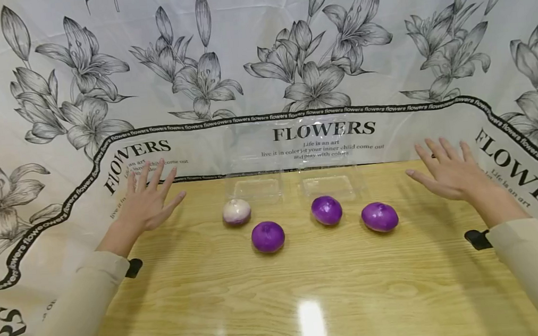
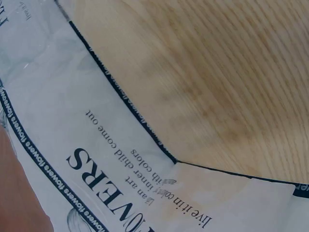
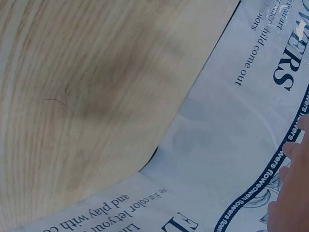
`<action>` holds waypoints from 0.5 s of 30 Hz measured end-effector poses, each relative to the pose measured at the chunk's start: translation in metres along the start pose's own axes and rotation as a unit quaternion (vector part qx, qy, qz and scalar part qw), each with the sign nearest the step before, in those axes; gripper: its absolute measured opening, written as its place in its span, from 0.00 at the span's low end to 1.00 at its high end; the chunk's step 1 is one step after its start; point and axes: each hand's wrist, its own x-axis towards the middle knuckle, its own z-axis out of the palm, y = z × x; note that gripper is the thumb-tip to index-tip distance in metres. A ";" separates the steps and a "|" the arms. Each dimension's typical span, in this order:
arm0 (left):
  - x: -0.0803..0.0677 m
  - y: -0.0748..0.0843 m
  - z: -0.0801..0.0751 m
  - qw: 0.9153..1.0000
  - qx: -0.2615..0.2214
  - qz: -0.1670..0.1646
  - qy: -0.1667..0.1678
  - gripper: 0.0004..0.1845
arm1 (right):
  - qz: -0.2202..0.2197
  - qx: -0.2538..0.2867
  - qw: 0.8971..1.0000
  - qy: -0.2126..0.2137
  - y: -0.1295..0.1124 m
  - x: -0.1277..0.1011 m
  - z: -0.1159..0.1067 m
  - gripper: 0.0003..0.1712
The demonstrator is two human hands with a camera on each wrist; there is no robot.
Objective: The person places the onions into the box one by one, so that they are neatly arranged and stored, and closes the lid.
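Onions, four of them, sit in a loose row mid-table: a pale onion (image 1: 236, 211), then a purple onion (image 1: 267, 236) just nearer the person, a second purple onion (image 1: 326, 210) and a third purple onion (image 1: 379, 216) further right. Likely firm and fairly light, with slick papery skin that may slide or flake; best cupped round the widest part. Behind the row stand two clear plastic trays (image 1: 328, 187), thin and probably flimsy. Left hand (image 1: 149, 197) hovers well left of the pale onion, fingers spread, holding nothing. Right hand (image 1: 447, 171) hovers right of the third purple onion, likewise splayed and free. Wooden table (image 1: 280, 295), floral backdrop (image 1: 259, 57) around.
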 end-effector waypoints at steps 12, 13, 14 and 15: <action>-0.001 0.001 -0.002 0.999 -0.023 0.018 0.036 0.41 | -0.021 -0.010 1.000 -0.007 -0.019 -0.003 -0.011 0.50; 0.000 0.001 -0.002 0.999 -0.025 0.019 0.042 0.41 | -0.023 -0.010 1.000 -0.005 -0.021 -0.003 -0.011 0.49; 0.000 0.001 -0.003 0.998 -0.029 0.021 0.048 0.41 | -0.026 -0.007 1.000 -0.001 -0.023 -0.003 -0.012 0.49; 0.000 0.001 -0.003 0.998 -0.032 0.021 0.054 0.41 | -0.029 -0.005 1.000 0.004 -0.025 -0.003 -0.012 0.49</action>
